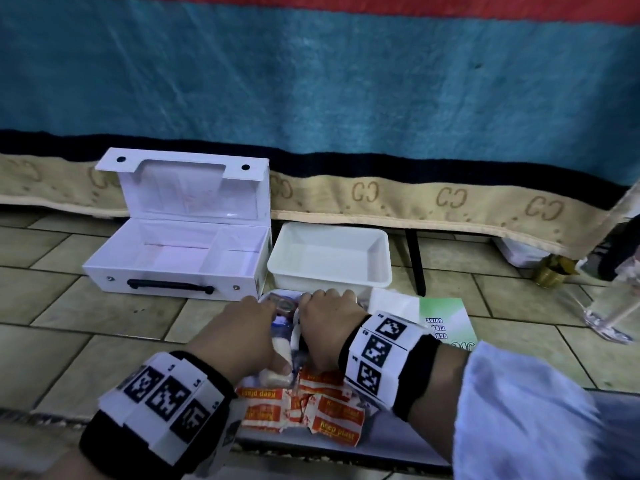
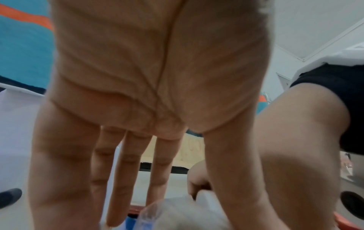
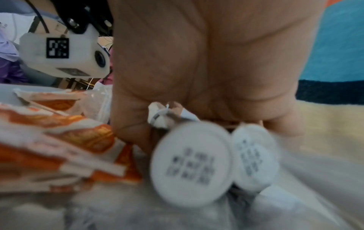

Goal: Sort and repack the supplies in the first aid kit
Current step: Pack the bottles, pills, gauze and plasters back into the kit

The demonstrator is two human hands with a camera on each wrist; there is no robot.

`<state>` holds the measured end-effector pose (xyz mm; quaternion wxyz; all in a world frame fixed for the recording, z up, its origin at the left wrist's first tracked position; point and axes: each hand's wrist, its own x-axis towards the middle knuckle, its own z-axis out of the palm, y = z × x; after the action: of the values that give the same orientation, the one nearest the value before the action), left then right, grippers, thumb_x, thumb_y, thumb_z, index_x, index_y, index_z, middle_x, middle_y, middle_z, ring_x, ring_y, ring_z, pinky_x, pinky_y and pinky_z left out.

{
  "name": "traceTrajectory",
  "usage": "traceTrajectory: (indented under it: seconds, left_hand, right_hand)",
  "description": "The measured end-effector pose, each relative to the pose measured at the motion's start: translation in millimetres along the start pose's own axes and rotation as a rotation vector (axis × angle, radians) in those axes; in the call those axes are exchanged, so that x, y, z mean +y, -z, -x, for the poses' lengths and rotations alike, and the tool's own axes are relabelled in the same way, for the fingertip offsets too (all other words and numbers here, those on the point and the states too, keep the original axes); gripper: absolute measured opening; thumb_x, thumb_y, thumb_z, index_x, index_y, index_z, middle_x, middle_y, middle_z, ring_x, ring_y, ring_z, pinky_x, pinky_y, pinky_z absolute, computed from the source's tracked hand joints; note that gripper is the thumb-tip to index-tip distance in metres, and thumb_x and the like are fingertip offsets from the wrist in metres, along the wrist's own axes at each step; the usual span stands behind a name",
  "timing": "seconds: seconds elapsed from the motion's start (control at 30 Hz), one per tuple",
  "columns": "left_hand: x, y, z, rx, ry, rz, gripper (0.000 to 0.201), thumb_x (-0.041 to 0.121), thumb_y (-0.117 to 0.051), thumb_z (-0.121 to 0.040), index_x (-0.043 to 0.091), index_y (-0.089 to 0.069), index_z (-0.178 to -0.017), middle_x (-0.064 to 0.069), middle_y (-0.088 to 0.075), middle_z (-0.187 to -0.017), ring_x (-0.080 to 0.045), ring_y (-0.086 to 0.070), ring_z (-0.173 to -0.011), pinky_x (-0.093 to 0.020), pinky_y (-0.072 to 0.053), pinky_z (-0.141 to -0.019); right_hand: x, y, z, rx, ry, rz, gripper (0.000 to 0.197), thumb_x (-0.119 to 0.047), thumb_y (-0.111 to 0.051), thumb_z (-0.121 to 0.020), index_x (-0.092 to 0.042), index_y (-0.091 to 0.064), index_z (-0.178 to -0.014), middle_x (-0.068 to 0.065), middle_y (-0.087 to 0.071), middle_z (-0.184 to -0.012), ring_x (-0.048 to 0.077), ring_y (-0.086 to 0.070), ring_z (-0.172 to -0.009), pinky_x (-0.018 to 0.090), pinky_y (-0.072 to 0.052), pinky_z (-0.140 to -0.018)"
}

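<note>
Orange-and-white plaster packets (image 1: 313,408) lie nearest, at 6 o'clock, in a loose heap on a pale tray (image 1: 398,448). Just beyond — left hand (image 1: 242,336) reaches down with fingers straight and spread, tips among clear wrapped supplies. Right hand (image 1: 329,323) beside it, fingers curled over the pile; the wrist view shows two white round-ended containers (image 3: 192,163) under the palm, but whether it grips them, cannot tell. Farther, 11 o'clock: white first aid box (image 1: 176,258), lid up, compartments bare. At 12 — white tub (image 1: 330,259), against the blue blanket (image 1: 346,81).
</note>
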<state>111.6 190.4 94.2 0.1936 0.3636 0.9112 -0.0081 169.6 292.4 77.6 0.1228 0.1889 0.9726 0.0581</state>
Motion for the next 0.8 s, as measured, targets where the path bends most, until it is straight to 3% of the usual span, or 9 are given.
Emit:
traceTrajectory:
  seconds: [0.13,0.23,0.33,0.47,0.53,0.63,0.7,0.73,0.8]
  left_hand:
    - [0.1,0.3,-0.1,0.000,-0.007,0.009,0.071,0.045,-0.079,-0.066,0.022,-0.050,-0.126,-0.004,-0.050,-0.123,-0.020,-0.051,-0.112,-0.028,-0.042,-0.087]
    - [-0.4,-1.0,0.7,0.006,-0.017,0.037,0.070,0.047,-0.078,-0.067,0.023,-0.050,-0.126,-0.004,-0.050,-0.121,-0.020,-0.051,-0.110,-0.026,-0.041,-0.084]
    - [0.1,-1.3,1.8,0.037,-0.031,0.086,0.069,0.050,-0.075,-0.071,0.027,-0.047,-0.129,-0.001,-0.049,-0.120,-0.018,-0.051,-0.109,-0.025,-0.042,-0.085]
    - [0.4,10.5,6.5,0.100,-0.067,0.215,0.046,0.047,-0.067,-0.080,0.034,-0.052,-0.122,0.002,-0.052,-0.110,-0.012,-0.052,-0.098,-0.017,-0.036,-0.067]
    - [-3.0,18.0,7.6,0.157,-0.071,0.281,0.033,0.046,-0.066,-0.082,0.031,-0.056,-0.111,0.004,-0.055,-0.105,-0.011,-0.054,-0.094,-0.018,-0.035,-0.063]
    - [-8.5,27.2,5.7,0.216,-0.064,0.377,0.031,0.043,-0.061,-0.086,0.025,-0.056,-0.111,0.006,-0.058,-0.108,-0.010,-0.054,-0.088,-0.010,-0.034,-0.061]
    - [-10.2,31.8,3.5,0.235,-0.076,0.450,0.029,0.038,-0.059,-0.089,0.027,-0.056,-0.115,0.011,-0.060,-0.110,-0.007,-0.054,-0.088,-0.008,-0.034,-0.061]
    - [-10.3,34.0,2.9,0.237,-0.090,0.506,0.026,0.036,-0.058,-0.090,0.027,-0.056,-0.115,0.011,-0.061,-0.108,-0.004,-0.055,-0.087,-0.008,-0.035,-0.062]
    - [-9.1,38.4,2.6,0.212,-0.123,0.679,0.022,0.030,-0.057,-0.092,0.025,-0.057,-0.113,0.008,-0.064,-0.103,0.000,-0.058,-0.082,-0.011,-0.042,-0.064]
  right_hand:
    - [5.5,10.6,3.7,-0.006,-0.007,-0.158,0.043,-0.024,-0.063,-0.081,-0.009,-0.046,-0.116,0.010,-0.057,-0.115,0.029,-0.054,-0.108,0.038,-0.039,-0.090]
    - [20.0,27.8,8.0,-0.087,0.079,-0.396,0.030,-0.019,-0.066,-0.077,-0.013,-0.049,-0.101,0.003,-0.057,-0.092,0.024,-0.058,-0.090,0.029,-0.045,-0.072]
    - [30.2,43.4,10.6,-0.155,0.152,-0.588,0.037,-0.024,-0.070,-0.077,-0.013,-0.044,-0.102,-0.003,-0.047,-0.079,0.016,-0.051,-0.074,0.023,-0.041,-0.055]
    - [39.6,52.6,3.1,-0.109,0.113,-0.833,0.046,-0.027,-0.071,-0.074,-0.014,-0.045,-0.111,0.000,-0.057,-0.094,0.018,-0.059,-0.081,0.030,-0.050,-0.064]
    - [45.6,58.5,-0.1,-0.069,0.091,-0.967,0.037,-0.021,-0.069,-0.075,-0.016,-0.050,-0.107,-0.004,-0.055,-0.080,0.014,-0.054,-0.069,0.025,-0.044,-0.057]
    - [50.9,66.0,-5.1,0.011,0.064,-1.248,0.012,-0.005,-0.060,-0.072,-0.015,-0.057,-0.079,-0.006,-0.046,-0.057,0.013,-0.043,-0.053,0.022,-0.034,-0.054]
    - [49.3,69.5,-8.5,0.032,0.041,-1.416,0.014,-0.005,-0.056,-0.066,-0.006,-0.061,-0.080,0.004,-0.047,-0.059,0.019,-0.045,-0.057,0.025,-0.034,-0.057]
    - [47.9,71.1,-10.6,0.026,0.030,-1.495,0.018,-0.004,-0.055,-0.068,-0.001,-0.062,-0.084,0.009,-0.047,-0.061,0.020,-0.047,-0.057,0.024,-0.035,-0.054]
    - [43.6,75.4,-14.5,-0.005,0.032,-1.633,0.008,0.001,-0.053,-0.078,-0.001,-0.058,-0.083,0.014,-0.048,-0.063,0.018,-0.047,-0.047,0.020,-0.036,-0.047]
